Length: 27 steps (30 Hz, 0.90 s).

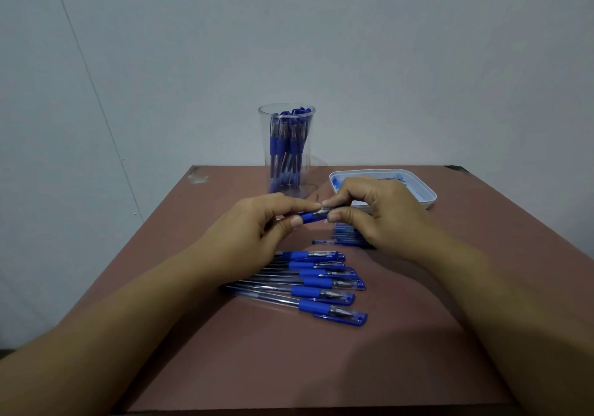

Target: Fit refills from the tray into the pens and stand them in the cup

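- Head view showed the left hand (266,222) pinching a pen (313,217) by its blue grip, held above the table (225,367).
- The right hand (379,209) was curled round the same pen's metal tip end, its fingertips meeting the left's. Neither hand was free.
- The cup (287,145) stood at 12 o'clock from the hands and held many pens.
- The tray (424,190) lay at 2 o'clock, partly hidden by the right hand. Its refills could not be made out.
- A row of pens (321,282) lay at 6 o'clock from the hands, and a smaller group (344,238) lay just under the right hand.
- Judgement: the tip piece was being turned on the barrel, though whether on or off could not be told.
- Recommended: the left hand should hold the barrel steady while the right fingertips alone turn the tip. Keep the tip in line with the barrel so the thread seats cleanly, and work low over the table in case a part slips.
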Tool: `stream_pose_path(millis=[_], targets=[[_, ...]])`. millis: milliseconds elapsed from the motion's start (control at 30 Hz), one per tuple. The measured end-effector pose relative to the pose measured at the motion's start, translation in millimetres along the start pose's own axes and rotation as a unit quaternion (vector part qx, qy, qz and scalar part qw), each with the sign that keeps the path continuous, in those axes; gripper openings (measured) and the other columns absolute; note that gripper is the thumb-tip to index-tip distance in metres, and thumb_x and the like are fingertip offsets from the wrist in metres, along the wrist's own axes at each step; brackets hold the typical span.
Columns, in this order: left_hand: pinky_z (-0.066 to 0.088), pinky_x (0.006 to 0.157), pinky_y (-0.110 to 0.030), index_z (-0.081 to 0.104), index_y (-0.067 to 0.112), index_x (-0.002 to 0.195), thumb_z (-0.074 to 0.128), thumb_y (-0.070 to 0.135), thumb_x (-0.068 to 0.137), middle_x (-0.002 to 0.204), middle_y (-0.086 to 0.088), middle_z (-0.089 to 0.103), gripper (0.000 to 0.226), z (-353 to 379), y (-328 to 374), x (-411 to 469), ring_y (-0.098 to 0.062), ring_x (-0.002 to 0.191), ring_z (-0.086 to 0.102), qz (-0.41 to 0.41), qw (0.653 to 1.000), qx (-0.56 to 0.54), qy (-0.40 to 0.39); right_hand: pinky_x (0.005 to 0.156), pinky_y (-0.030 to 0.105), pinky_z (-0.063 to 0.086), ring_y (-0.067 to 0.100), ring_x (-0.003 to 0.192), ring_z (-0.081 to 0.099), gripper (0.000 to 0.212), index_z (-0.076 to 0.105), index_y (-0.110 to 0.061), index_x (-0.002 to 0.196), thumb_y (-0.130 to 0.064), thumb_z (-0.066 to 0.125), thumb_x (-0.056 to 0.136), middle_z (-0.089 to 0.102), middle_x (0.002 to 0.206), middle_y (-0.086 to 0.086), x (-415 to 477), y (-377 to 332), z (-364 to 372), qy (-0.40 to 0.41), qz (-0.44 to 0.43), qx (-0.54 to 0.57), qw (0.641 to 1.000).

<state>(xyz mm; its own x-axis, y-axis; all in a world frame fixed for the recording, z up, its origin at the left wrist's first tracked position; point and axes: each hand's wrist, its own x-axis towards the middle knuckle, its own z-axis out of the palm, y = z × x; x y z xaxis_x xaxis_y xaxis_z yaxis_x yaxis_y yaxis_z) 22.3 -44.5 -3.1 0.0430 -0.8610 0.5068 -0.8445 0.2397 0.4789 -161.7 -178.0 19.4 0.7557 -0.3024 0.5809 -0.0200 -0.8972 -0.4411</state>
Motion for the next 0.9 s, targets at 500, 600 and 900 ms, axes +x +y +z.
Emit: stream_pose_path(millis=[500, 600, 900], targets=[[0.049, 0.073, -0.019, 0.069, 0.036, 0.118, 0.063, 0.036, 0.091, 0.091, 0.032, 0.065, 0.027, -12, -17, -3, 0.0, 0.082, 0.063, 0.017, 0.998, 0.041, 0.033, 0.078, 0.012, 0.042, -0.003, 0.095, 0.051, 0.006, 0.068, -0.042, 0.087, -0.038, 0.071, 0.083, 0.062, 0.085, -0.024, -4, 7, -10, -0.098, 0.08, -0.054, 0.99], [0.041, 0.067, -0.009, 0.069, 0.035, 0.117, 0.066, 0.033, 0.089, 0.083, 0.04, 0.058, 0.028, -14, -19, -4, 0.006, 0.076, 0.058, 0.043, 0.996, 0.058, 0.057, 0.078, 0.015, 0.037, -0.002, 0.097, 0.044, 0.012, 0.072, -0.037, 0.093, -0.043, 0.068, 0.085, 0.057, 0.085, -0.023, -6, 8, -2, -0.143, 0.07, -0.086, 0.984], [0.049, 0.071, -0.013, 0.074, 0.031, 0.109, 0.069, 0.041, 0.082, 0.093, 0.021, 0.072, 0.029, -14, -16, -3, 0.004, 0.081, 0.065, 0.045, 0.997, 0.028, 0.06, 0.072, 0.011, 0.04, 0.001, 0.09, 0.054, 0.014, 0.07, -0.03, 0.096, -0.039, 0.061, 0.091, 0.062, 0.085, -0.02, -4, -3, 7, -0.042, 0.05, -0.018, 0.998]])
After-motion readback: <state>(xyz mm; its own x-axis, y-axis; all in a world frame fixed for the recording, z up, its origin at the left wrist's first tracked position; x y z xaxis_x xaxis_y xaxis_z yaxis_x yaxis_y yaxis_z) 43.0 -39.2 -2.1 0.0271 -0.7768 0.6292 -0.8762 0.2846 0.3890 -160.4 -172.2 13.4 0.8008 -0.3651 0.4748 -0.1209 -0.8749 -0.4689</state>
